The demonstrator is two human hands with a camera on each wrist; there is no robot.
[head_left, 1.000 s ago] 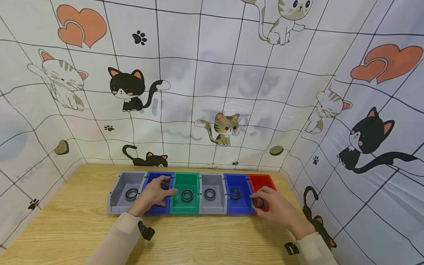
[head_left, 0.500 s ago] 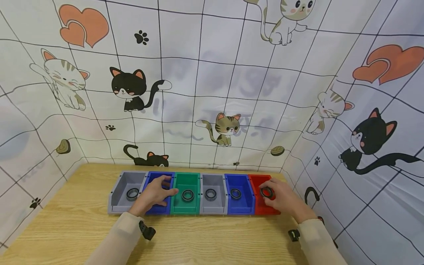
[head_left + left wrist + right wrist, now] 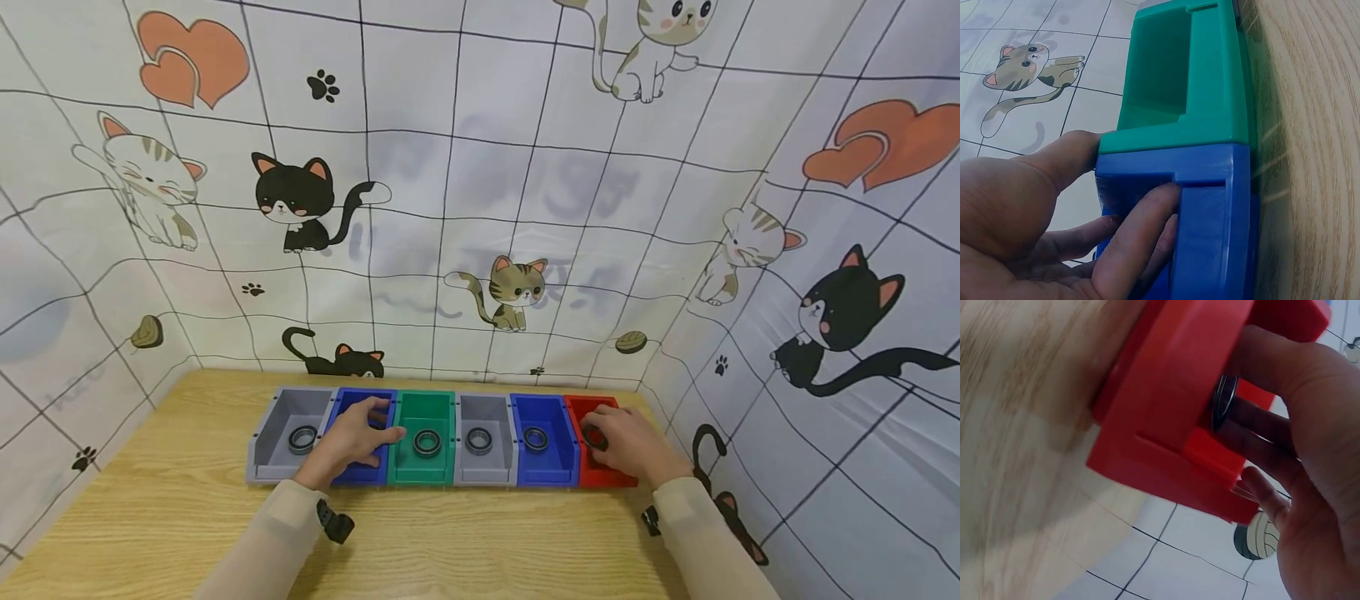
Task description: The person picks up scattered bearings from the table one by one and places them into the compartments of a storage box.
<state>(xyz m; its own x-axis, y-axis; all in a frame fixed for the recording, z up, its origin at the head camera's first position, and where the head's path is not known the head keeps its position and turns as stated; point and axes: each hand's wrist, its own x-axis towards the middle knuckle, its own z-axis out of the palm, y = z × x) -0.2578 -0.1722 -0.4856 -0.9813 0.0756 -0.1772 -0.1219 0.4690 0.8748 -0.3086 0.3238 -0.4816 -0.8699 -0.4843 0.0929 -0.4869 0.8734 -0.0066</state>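
Note:
My right hand point(image 3: 630, 442) reaches into the red bin point(image 3: 611, 479) at the right end of the row. It pinches a ring-shaped ball bearing point(image 3: 1225, 400) between thumb and fingers, low in the bin; the fingers partly hide it. My left hand point(image 3: 348, 440) rests over the left blue bin point(image 3: 1210, 237), its fingers spread and dipping inside, its thumb at the wall beside the green bin point(image 3: 1210, 81). Most of that blue bin's inside is hidden by the hand. One bearing point(image 3: 427, 443) lies flat in the green bin.
Bearings also lie in the left grey bin point(image 3: 258, 468), the middle grey bin point(image 3: 484, 477) and the right blue bin point(image 3: 551, 477). The joined bins stand on a wooden table point(image 3: 465, 542), before a cat-print curtain point(image 3: 420, 183).
My right hand has moved the bearing from the red bin's left front side, over the bin, and lowered it inside. The left hand has stayed in place.

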